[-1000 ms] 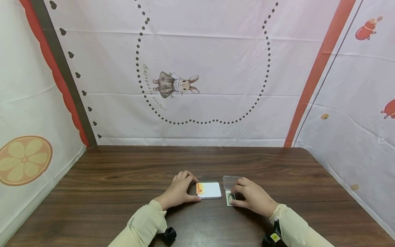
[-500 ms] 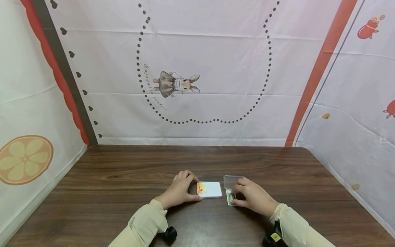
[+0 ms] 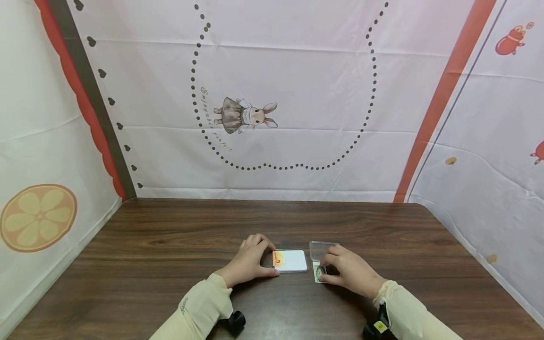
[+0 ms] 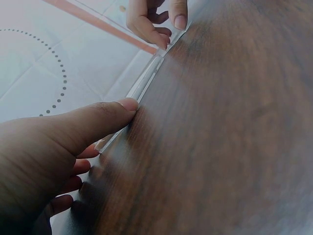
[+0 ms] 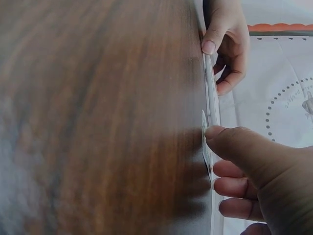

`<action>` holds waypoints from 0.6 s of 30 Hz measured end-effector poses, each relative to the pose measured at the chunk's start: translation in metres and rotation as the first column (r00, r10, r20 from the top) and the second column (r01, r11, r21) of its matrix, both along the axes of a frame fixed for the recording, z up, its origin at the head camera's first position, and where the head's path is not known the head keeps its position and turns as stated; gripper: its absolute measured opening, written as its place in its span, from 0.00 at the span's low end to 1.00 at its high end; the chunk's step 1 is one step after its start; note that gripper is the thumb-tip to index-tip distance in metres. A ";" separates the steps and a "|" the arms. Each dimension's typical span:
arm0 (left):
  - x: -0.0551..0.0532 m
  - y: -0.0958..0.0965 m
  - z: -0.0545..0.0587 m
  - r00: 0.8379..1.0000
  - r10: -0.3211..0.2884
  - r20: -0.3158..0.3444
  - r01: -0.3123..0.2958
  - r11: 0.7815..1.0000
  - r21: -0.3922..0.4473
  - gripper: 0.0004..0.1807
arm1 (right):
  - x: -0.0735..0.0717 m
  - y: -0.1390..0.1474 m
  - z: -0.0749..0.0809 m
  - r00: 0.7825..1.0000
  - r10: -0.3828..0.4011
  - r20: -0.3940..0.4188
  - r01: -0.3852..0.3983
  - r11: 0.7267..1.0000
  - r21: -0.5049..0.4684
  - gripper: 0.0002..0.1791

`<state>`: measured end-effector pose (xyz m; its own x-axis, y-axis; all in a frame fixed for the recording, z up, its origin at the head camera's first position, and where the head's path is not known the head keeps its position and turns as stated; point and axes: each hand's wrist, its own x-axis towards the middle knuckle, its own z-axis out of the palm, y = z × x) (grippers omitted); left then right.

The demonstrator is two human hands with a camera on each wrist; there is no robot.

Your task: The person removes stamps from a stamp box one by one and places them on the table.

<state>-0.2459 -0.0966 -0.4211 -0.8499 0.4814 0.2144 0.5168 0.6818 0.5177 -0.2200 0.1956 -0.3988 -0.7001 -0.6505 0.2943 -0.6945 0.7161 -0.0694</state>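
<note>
A flat clear case (image 3: 293, 261) with a white face and an orange printed end lies on the table. My left hand (image 3: 248, 262) grips its left end, thumb at the near edge and fingers at the far one. To the right, my right hand (image 3: 350, 269) pinches a small green-and-white printed slip (image 3: 316, 274), which looks like a little banknote. Its thumb (image 5: 225, 137) presses at the slip's edge in the right wrist view. Behind the slip lies a clear plastic lid (image 3: 319, 250), partly covered by the right fingers. The slip's right part is hidden under that hand.
A dark wood-grain table (image 3: 178, 226) spreads around both hands. Printed white cloth (image 3: 297, 94) hangs behind it and along both sides. Black wrist cameras (image 3: 235, 323) sit close above the tabletop under the cuffs.
Both hands keep their places on the case and the slip. Only the head view has shifted slightly, so the scene sits a little further right.
</note>
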 end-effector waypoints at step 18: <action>-0.001 -0.001 0.000 1.000 -0.003 0.007 0.003 1.000 -0.001 0.29 | 0.000 -0.001 0.002 1.000 0.003 0.003 -0.003 1.000 -0.013 0.06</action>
